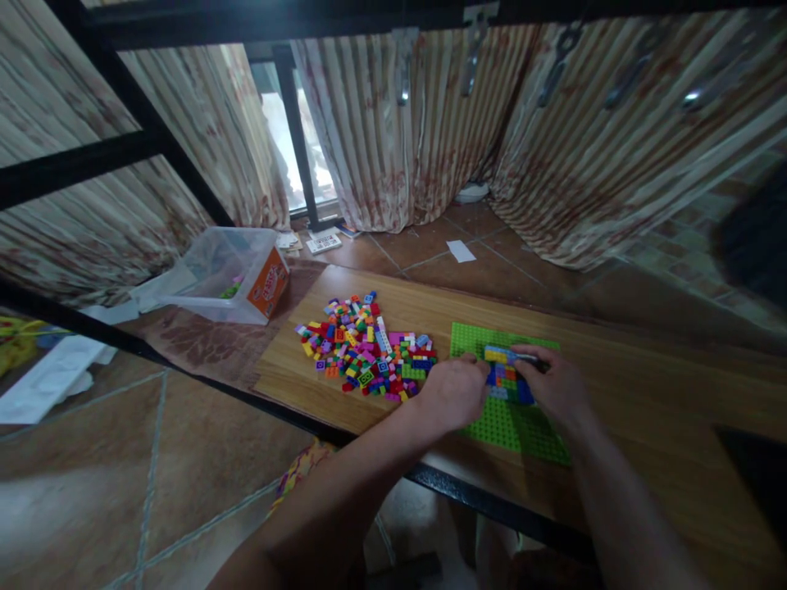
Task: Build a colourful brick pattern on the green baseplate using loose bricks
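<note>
Left hand (pixel 458 393), grip unclear, right hand (pixel 549 381) pinching one brick block (pixel 505 375), one baseplate (pixel 495 431)

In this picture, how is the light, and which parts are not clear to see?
In the head view, the window glares nearly white while the table looks dim; the floor shows a pale sheen at lower left; a dark shadow lies on the green baseplate; the brick assembly looks soft, its fine detail hard to read.
</note>
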### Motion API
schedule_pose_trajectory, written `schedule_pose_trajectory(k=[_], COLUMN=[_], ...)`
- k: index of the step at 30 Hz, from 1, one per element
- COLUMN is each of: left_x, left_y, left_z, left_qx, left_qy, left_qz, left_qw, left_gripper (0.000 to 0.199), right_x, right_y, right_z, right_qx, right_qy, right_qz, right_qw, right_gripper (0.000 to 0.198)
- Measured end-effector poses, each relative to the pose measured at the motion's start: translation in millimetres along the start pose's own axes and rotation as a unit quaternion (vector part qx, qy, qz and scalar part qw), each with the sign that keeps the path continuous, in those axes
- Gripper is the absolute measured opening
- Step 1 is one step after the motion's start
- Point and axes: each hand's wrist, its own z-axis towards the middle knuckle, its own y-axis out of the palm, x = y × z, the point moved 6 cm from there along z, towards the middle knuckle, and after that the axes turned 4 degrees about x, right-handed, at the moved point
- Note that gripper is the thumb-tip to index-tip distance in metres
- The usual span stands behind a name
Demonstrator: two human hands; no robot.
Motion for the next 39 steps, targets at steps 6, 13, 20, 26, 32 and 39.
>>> schedule_pose_trajectory(k=[6, 13, 20, 26, 32, 39], left_x=[0.6, 2.7, -0.3, -5.8, -25.6, -117.7], left_y=[-1.1, -7.8, -6.9, -14.4, -34.0, -105.5], left_z=[-1.3, -3.2, -4.9, -7.2, -5.8, -44.8], left_qx=[-0.001, -0.023, -0.001, 0.005, 0.029, 0.107], left_qy=[0.004, 0.009, 0.024, 0.015, -0.028, -0.174], left_qz=[0.001, -0.001, 0.010, 0.003, -0.015, -0.056], left_qw=[1.000, 1.000, 1.000, 1.000, 0.999, 0.977], left_gripper=[0.022, 0.023, 0.023, 0.024, 0.026, 0.022], right_x=[-4.8, -1.7, -7.5, -9.3, -5.0, -6.3], right_y=[0.4, 1.5, 3.7, 3.0, 1.9, 1.3], right_z=[-3.5, -2.8, -4.7, -4.9, -3.3, -4.3], right_qx=[-0.013, -0.026, -0.025, -0.034, -0.033, -0.034], right_qy=[-0.028, -0.037, -0.036, -0.048, -0.043, -0.055], right_qz=[0.011, -0.003, -0.019, -0.041, -0.064, -0.069], right_qw=[0.999, 0.999, 0.999, 0.997, 0.996, 0.995], right_gripper=[0.032, 0.031, 0.032, 0.034, 0.035, 0.033])
